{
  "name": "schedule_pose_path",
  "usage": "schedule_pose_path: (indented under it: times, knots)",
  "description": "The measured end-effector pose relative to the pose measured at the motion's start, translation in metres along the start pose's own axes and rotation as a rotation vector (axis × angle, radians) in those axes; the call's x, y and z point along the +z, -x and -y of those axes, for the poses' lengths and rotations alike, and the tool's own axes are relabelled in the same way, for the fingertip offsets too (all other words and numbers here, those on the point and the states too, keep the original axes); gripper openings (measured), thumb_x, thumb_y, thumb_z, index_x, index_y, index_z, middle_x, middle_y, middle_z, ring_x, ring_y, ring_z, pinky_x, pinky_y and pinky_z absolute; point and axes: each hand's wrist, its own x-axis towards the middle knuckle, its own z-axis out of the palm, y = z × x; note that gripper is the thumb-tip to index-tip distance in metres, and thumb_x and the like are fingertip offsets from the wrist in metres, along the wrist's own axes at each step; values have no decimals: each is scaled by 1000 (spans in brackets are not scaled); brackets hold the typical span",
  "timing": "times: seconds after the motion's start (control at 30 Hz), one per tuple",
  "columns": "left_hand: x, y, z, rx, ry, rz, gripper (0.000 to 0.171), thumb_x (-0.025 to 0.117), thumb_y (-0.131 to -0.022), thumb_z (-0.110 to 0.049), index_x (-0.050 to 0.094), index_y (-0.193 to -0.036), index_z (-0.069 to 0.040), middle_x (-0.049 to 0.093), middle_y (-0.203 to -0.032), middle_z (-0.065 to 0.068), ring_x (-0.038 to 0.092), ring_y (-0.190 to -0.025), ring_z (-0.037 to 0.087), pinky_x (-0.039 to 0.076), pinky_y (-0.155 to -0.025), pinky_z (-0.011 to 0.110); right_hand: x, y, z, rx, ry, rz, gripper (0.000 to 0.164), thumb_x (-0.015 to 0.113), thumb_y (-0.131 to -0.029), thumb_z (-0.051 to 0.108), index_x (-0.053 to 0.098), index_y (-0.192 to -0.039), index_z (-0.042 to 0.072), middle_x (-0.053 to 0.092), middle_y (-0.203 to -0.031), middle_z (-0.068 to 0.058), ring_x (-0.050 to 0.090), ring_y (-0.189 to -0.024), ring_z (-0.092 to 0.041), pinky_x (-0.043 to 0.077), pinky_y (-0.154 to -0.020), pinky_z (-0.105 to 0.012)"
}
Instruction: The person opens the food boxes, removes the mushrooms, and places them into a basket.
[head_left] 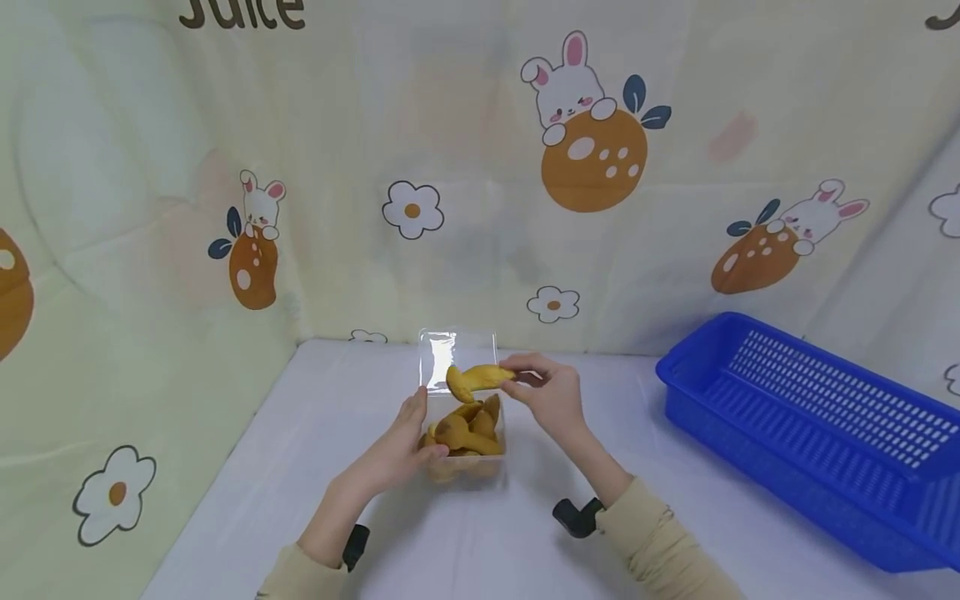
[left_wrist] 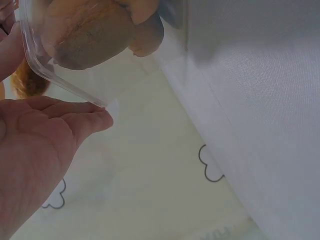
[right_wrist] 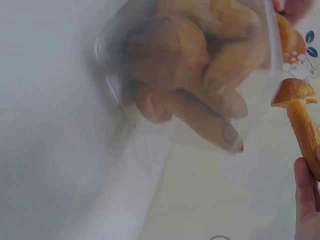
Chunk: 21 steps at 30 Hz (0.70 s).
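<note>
A clear plastic box [head_left: 491,468] full of yellow-brown mushrooms [head_left: 453,432] stands on the white table. Its clear lid [head_left: 471,340] is raised at the back. My left hand [head_left: 397,446] grips the box at its left side, thumb over the near rim; the left wrist view has fingertips [left_wrist: 102,119] at the edge. Above the box, my right hand [head_left: 551,396] pinches one mushroom [head_left: 480,377] by the end of its stem, cap pointing left. The right wrist view shows that mushroom's cap [right_wrist: 295,91] beside the box wall, with other mushrooms [right_wrist: 167,52] seen through the plastic.
At the right of the table [head_left: 285,467] sits a long blue plastic basket [head_left: 795,475] with perforated walls. A cloth curtain [head_left: 465,267] printed with rabbits, oranges and flowers hangs behind the table and along the left.
</note>
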Motion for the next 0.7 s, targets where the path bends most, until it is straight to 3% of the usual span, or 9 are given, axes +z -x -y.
schedule_pose_path:
  times: [0.27, 0.3, 0.33, 0.5, 0.53, 0.7]
  knots:
    - [1, -5, -3, 10, -8, 6, 82, 62, -89, -12, 5, -143, 10, 6, -149, 27, 1, -137, 38, 10, -108, 49, -57, 2, 6, 13, 25, -152, 29, 74, -73, -4, 68, -102, -4, 63, -105, -16, 62, -96, -25, 51, -79, -25]
    - [1, -5, -3, 11, -6, 9, 82, 62, -89, -12, 4, -143, 11, 6, -149, 27, 1, -137, 38, 10, -108, 50, -71, 0, -9, -4, -23, -168, 29, 74, -74, -2, 68, -102, -3, 63, -105, -15, 62, -96, -24, 51, -78, -25]
    - [1, -5, -3, 10, -6, 12, 83, 62, -89, -13, 4, -143, 10, 6, -149, 27, 1, -136, 38, 10, -108, 50, -83, 1, -9, -2, -24, -202, 28, 74, -74, -1, 69, -102, -2, 64, -104, -14, 63, -95, -22, 51, -77, -24]
    - [2, -3, -3, -15, -6, 19, 84, 62, -89, -16, 3, -144, 8, 5, -149, 25, 1, -137, 36, 9, -109, 48, -146, 10, -5, 15, -42, -444, 28, 75, -73, -3, 69, -100, -6, 67, -93, -8, 64, -83, -14, 52, -70, -19]
    - [1, -2, -2, -22, -6, 19, 85, 62, -89, -17, 3, -144, 7, 4, -149, 25, 1, -137, 36, 9, -109, 48, -155, 15, 11, 59, -5, -516, 30, 76, -72, -3, 68, -100, -7, 67, -91, -7, 64, -81, -12, 51, -69, -17]
    - [1, -1, -2, -29, 3, 19, 85, 62, -89, -17, 2, -144, 7, 4, -149, 25, 1, -137, 35, 8, -109, 48, -212, 29, 7, 190, -22, -797, 33, 79, -70, 4, 71, -101, 1, 67, -93, -3, 57, -81, -11, 47, -70, -10]
